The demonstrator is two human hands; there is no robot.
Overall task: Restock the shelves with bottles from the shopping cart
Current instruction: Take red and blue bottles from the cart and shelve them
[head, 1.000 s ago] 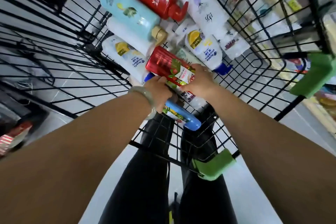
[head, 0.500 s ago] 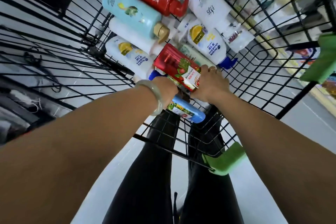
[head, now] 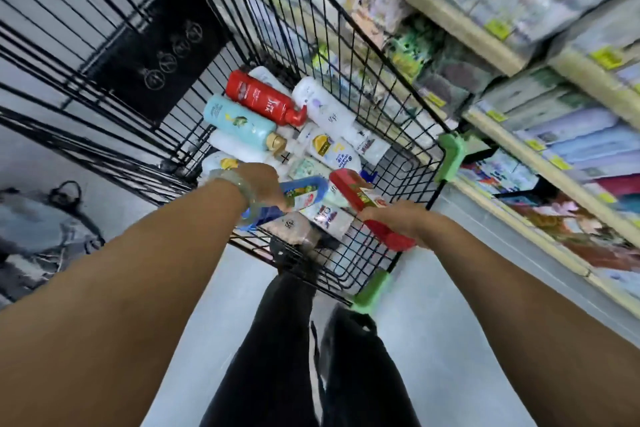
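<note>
My left hand grips a blue bottle with a fruit label, lifted above the near end of the black wire shopping cart. My right hand grips a red bottle with a white label, also raised over the cart. Lying in the cart are a red pump bottle, a light-blue bottle with a gold cap, a white bottle and several other white bottles. Shelves with packaged goods run along the right.
The cart has green corner bumpers on its right side. A second black wire cart stands to the left. My legs in black trousers stand on the grey floor just behind the cart. The image is motion-blurred.
Both hands have lifted their bottles out of the pile and drawn them apart. The view has swung up and right, bringing the shelves into sight.
</note>
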